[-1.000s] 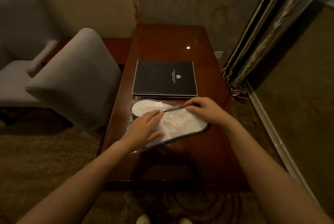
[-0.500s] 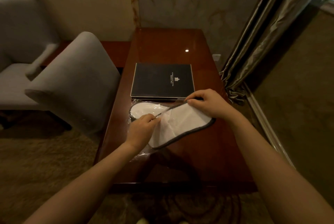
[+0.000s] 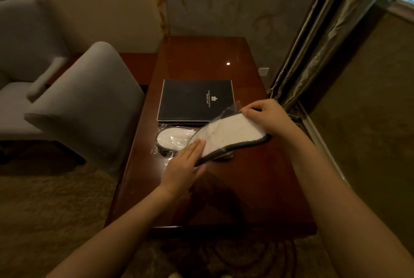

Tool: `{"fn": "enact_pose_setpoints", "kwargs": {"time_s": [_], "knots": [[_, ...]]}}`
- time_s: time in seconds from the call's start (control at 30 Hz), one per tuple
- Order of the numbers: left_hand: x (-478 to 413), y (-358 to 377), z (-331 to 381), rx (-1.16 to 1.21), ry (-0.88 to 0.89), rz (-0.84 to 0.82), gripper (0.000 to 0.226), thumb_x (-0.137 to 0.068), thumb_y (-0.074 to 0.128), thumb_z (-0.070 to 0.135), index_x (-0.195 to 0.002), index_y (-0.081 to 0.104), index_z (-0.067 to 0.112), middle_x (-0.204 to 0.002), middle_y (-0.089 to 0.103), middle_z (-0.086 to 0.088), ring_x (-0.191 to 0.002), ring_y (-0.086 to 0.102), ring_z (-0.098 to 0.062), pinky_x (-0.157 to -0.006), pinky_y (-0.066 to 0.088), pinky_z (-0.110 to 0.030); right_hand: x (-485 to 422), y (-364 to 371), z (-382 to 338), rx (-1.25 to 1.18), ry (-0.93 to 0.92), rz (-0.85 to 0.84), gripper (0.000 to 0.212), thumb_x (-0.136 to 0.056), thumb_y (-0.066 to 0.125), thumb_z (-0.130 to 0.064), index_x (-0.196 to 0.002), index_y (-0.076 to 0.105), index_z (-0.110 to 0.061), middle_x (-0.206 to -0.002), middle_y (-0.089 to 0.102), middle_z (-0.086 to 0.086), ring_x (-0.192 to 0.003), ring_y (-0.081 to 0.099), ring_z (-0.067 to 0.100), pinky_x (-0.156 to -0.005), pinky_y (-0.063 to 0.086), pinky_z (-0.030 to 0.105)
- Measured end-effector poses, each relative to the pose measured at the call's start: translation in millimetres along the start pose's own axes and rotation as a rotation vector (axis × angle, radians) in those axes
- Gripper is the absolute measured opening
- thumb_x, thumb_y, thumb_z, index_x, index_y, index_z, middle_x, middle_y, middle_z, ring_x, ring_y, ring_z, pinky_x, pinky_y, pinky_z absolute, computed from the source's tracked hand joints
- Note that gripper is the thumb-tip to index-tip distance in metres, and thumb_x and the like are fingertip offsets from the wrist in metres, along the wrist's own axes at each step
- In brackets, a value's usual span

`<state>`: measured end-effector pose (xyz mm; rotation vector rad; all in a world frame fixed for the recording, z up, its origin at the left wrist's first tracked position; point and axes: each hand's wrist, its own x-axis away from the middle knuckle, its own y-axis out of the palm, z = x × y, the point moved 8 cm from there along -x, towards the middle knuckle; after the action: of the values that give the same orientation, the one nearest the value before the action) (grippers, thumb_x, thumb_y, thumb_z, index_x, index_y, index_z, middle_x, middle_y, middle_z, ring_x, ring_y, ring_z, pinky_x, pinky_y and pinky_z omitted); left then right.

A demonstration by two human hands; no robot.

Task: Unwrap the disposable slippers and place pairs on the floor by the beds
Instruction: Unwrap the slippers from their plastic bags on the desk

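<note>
A white disposable slipper with a dark grey edge is lifted at an angle over the wooden table. My right hand grips its far end. My left hand lies with straight fingers on its near end and on the clear plastic wrapper. A second white slipper lies flat on the table inside that wrapper, partly under the lifted one.
A black folder with a small logo lies on the table just behind the slippers. A grey upholstered chair stands to the left, another armchair further left. Curtains hang at the right. Carpet covers the floor.
My right hand has pulled one slipper up and to the right, out of the wrapper. My left hand has flattened onto the slipper's near end and the plastic.
</note>
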<state>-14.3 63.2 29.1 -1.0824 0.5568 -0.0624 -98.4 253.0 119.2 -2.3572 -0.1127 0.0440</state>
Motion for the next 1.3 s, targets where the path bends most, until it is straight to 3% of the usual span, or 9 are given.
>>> {"fn": "enact_pose_setpoints", "kwargs": {"time_s": [0.13, 0.3, 0.4, 0.5, 0.67, 0.77, 0.97, 1.17, 1.3], "knots": [[-2.2, -8.6, 3.6, -0.162, 0.142, 0.093, 0.040, -0.082, 0.058, 0.014, -0.120, 0.060, 0.001, -0.119, 0.066, -0.017, -0.105, 0.067, -0.030, -0.077, 0.059, -0.042, 3.0, -11.0, 11.1, -0.045, 0.073, 0.053, 0.019, -0.091, 0.054, -0.024, -0.100, 0.068, -0.015, -0.075, 0.055, -0.014, -0.069, 0.050, 0.002, -0.054, 0.037, 0.016], [-4.2, 0.8, -10.9, -0.188, 0.111, -0.046, 0.068, -0.061, 0.076, -0.009, -0.125, 0.057, 0.003, -0.125, 0.063, -0.014, -0.110, 0.064, -0.026, -0.080, 0.056, -0.036, 10.0, -15.4, 16.6, -0.064, 0.129, 0.070, 0.016, -0.092, 0.053, -0.023, -0.098, 0.066, -0.017, -0.074, 0.056, -0.010, -0.065, 0.053, 0.008, -0.049, 0.038, 0.017], [-7.7, 13.8, -18.4, -0.168, 0.070, -0.177, 0.066, -0.076, 0.066, -0.007, -0.137, 0.043, 0.006, -0.138, 0.052, -0.013, -0.124, 0.054, -0.026, -0.095, 0.049, -0.037, 14.3, -7.2, 18.9, 0.040, 0.130, 0.047, 0.019, -0.092, 0.051, -0.022, -0.100, 0.066, -0.015, -0.071, 0.056, -0.009, -0.061, 0.051, 0.010, -0.051, 0.041, 0.021], [-5.3, 17.4, -17.9, -0.184, 0.095, -0.232, 0.058, -0.084, 0.063, 0.004, -0.138, 0.041, 0.005, -0.138, 0.051, -0.015, -0.124, 0.054, -0.028, -0.097, 0.048, -0.038, 20.1, 6.7, 25.1, 0.179, 0.117, -0.061, 0.023, -0.092, 0.049, -0.026, -0.108, 0.062, -0.017, -0.075, 0.055, -0.010, -0.067, 0.057, 0.015, -0.054, 0.045, 0.024], [-2.9, 8.8, -21.2, -0.225, 0.105, -0.234, 0.064, -0.080, 0.060, -0.008, -0.139, 0.039, 0.006, -0.142, 0.048, -0.015, -0.128, 0.050, -0.029, -0.100, 0.045, -0.039, 27.0, 34.7, 27.4, 0.327, 0.114, -0.346, 0.038, -0.079, 0.060, -0.054, -0.098, 0.055, -0.022, -0.084, 0.055, -0.006, -0.076, 0.056, 0.011, -0.064, 0.049, 0.028], [1.1, 8.0, -28.1, -0.224, 0.140, -0.269, 0.055, -0.086, 0.059, 0.004, -0.138, 0.042, 0.005, -0.140, 0.050, -0.016, -0.125, 0.052, -0.031, -0.097, 0.049, -0.043, 27.6, 47.0, 17.3, 0.320, 0.084, -0.432, 0.044, -0.079, 0.064, -0.050, -0.105, 0.063, -0.014, -0.084, 0.061, -0.001, -0.073, 0.059, 0.014, -0.062, 0.049, 0.028], [10.1, 18.8, -80.5, -0.268, -0.053, -0.420, 0.059, -0.095, 0.044, 0.011, -0.149, 0.019, 0.016, -0.155, 0.027, -0.006, -0.139, 0.034, -0.021, -0.110, 0.034, -0.033, 33.5, 27.0, 1.3, 0.104, 0.034, -0.383, 0.018, -0.082, 0.065, -0.039, -0.097, 0.064, -0.030, -0.076, 0.065, -0.006, -0.057, 0.061, 0.002, -0.044, 0.043, 0.010], [29.1, 32.8, -96.4, -0.300, -0.097, -0.531, 0.058, -0.095, 0.042, 0.016, -0.148, 0.020, 0.022, -0.151, 0.036, -0.005, -0.129, 0.047, -0.025, -0.098, 0.045, -0.037, 42.9, -15.5, 5.8, -0.079, 0.086, -0.276, 0.013, -0.081, 0.065, -0.041, -0.080, 0.054, -0.048, -0.054, 0.067, -0.019, -0.042, 0.058, -0.005, -0.036, 0.038, 0.007], [38.3, 66.3, -79.7, -0.334, -0.054, -0.614, 0.055, -0.094, 0.043, 0.015, -0.146, 0.026, 0.017, -0.148, 0.040, -0.007, -0.131, 0.042, -0.025, -0.103, 0.042, -0.037, 36.7, -16.5, 17.8, -0.171, 0.131, -0.180, 0.012, -0.082, 0.066, -0.039, -0.092, 0.060, -0.040, -0.060, 0.067, -0.015, -0.044, 0.059, -0.008, -0.036, 0.038, 0.006]]}}
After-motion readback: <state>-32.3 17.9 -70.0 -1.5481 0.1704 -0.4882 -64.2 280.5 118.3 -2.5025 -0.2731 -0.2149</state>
